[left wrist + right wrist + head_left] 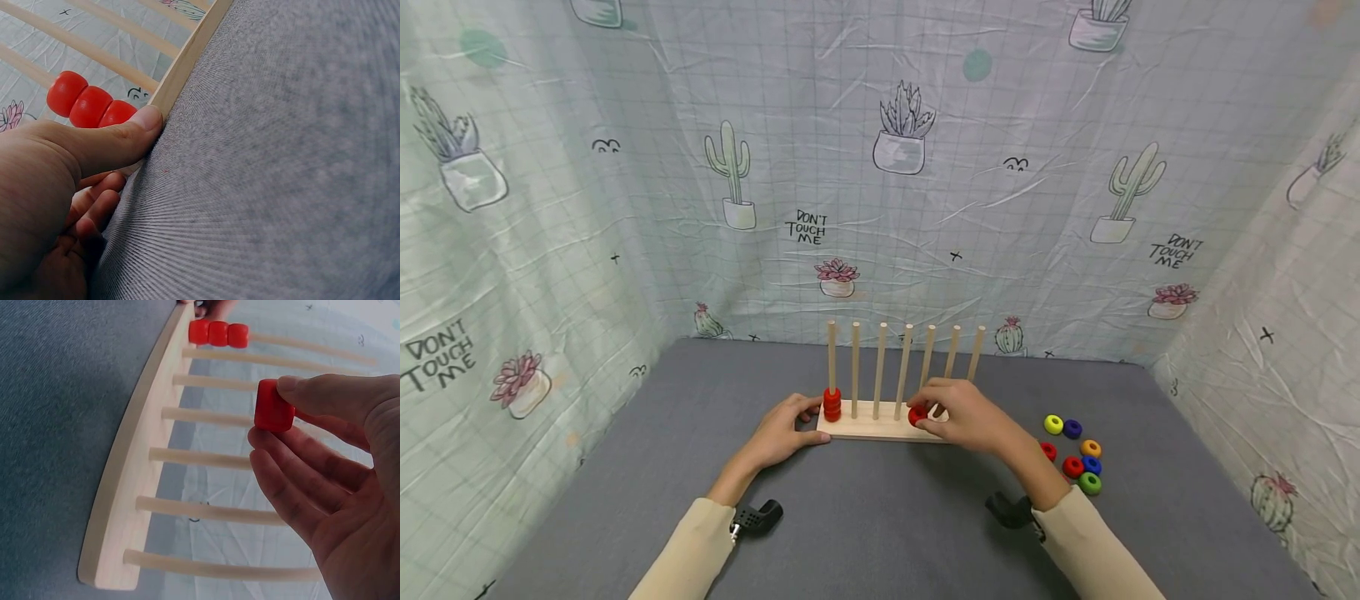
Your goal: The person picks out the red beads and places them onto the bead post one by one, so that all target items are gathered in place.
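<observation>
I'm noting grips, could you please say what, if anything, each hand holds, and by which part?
The right hand pinches a red bead by its rim; the left hand grips the wooden rack by its left end.

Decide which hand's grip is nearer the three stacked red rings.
Left. The left grip holds the peg stand beside the stacked rings; the right grip pinches another red ring farther right.

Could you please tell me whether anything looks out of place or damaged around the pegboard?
Nothing stands out. Three red rings sit neatly stacked on an end peg of the wooden pegboard, which the left hand holds; the right hand pinches another red ring. The loose rings lie on the table, with no damage visible.
</observation>
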The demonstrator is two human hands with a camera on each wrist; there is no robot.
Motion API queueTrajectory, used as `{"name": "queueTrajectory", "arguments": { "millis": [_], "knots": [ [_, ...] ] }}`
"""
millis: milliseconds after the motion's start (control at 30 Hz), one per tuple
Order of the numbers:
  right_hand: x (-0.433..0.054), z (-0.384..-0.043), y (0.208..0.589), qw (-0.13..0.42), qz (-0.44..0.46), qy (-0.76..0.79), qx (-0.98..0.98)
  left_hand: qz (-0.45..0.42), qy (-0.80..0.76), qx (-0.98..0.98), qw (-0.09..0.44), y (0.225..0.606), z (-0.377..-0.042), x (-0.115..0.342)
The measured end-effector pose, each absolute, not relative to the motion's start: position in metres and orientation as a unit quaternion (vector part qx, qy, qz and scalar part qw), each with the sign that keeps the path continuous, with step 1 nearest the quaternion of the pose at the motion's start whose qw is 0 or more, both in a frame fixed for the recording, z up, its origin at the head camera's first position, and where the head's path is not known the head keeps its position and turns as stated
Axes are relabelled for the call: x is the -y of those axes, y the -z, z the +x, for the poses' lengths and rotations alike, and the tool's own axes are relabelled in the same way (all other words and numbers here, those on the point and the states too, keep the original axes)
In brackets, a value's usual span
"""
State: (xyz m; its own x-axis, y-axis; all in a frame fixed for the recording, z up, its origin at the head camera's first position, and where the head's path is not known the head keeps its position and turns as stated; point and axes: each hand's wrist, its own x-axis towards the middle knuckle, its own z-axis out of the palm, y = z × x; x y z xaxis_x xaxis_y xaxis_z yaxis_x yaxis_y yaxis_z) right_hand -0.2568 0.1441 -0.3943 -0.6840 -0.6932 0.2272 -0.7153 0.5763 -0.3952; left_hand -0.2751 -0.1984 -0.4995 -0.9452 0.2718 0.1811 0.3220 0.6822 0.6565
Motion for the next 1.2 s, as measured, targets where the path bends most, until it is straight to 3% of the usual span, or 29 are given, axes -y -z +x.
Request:
{"name": "queueTrajectory", "arguments": {
  "millis": [1200],
  "knots": [
    [-0.101, -0.26, 0.357, 0.054, 0.437, -0.232, 0.867, -0.158, 0.36, 0.919, 0.036, 0.5, -0.274, 0.198]
  ]
}}
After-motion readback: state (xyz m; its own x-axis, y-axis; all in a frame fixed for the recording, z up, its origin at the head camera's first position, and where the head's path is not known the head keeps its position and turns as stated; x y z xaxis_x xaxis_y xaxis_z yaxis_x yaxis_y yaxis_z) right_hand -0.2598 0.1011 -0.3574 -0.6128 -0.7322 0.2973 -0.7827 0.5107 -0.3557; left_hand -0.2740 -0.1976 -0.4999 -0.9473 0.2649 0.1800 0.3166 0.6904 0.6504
